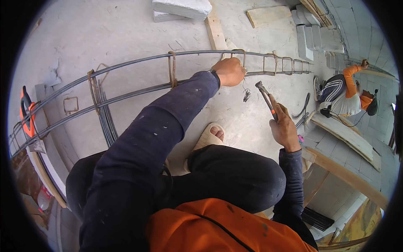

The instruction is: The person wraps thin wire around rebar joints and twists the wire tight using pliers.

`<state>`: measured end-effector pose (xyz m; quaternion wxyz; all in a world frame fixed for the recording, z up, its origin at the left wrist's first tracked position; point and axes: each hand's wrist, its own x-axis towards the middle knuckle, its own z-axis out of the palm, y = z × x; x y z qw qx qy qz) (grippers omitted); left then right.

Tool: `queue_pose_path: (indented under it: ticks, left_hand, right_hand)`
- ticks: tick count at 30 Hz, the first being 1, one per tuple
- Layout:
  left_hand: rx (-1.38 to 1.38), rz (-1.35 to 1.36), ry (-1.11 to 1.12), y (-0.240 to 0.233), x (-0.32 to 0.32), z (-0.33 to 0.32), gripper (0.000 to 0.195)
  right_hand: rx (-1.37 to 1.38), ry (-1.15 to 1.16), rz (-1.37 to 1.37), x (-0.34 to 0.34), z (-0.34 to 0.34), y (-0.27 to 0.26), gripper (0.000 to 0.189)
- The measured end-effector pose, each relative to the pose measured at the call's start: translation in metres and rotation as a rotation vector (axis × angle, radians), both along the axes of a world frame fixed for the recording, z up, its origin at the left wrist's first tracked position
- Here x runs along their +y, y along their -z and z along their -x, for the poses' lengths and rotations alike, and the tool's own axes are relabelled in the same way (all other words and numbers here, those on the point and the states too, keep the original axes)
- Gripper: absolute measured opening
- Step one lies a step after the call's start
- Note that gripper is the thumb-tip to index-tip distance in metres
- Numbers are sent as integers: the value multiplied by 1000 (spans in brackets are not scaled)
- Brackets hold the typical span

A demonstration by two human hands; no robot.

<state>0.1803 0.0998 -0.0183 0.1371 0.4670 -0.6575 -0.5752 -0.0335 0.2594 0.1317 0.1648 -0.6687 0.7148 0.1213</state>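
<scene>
A long rebar cage (132, 91) of steel bars and rusty stirrups runs across the view in front of me. My left hand (229, 71) is closed on it at one stirrup (244, 57), over the lower bar; my fingers hide the exact grip. Below that hand is a small tangle of thin tie wire (246, 95). In my right hand (284, 126) is a pair of end-cutting pincers (266, 100) with orange on the handle. Their head points up toward the cage, apart from it.
Spare bars (107, 119) lie under the cage. A handsaw (26, 110) is at the far left, and white blocks (182, 8) and a timber (216, 33) are beyond. A co-worker (346, 89) crouches at right by boards (346, 135). One sandalled foot (209, 137) is below me.
</scene>
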Motion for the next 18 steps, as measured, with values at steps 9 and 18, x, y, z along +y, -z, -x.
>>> queue_pose_path:
  ticks: [9, 18]
  left_hand:
    - [-5, -17, 21, -2, -2, -2, 40]
    - [-30, -50, 15, -5, -2, -1, 41]
  right_hand:
    - [322, -264, 22, -41, -34, -6, 86]
    - [372, -281, -36, -59, -46, -14, 63]
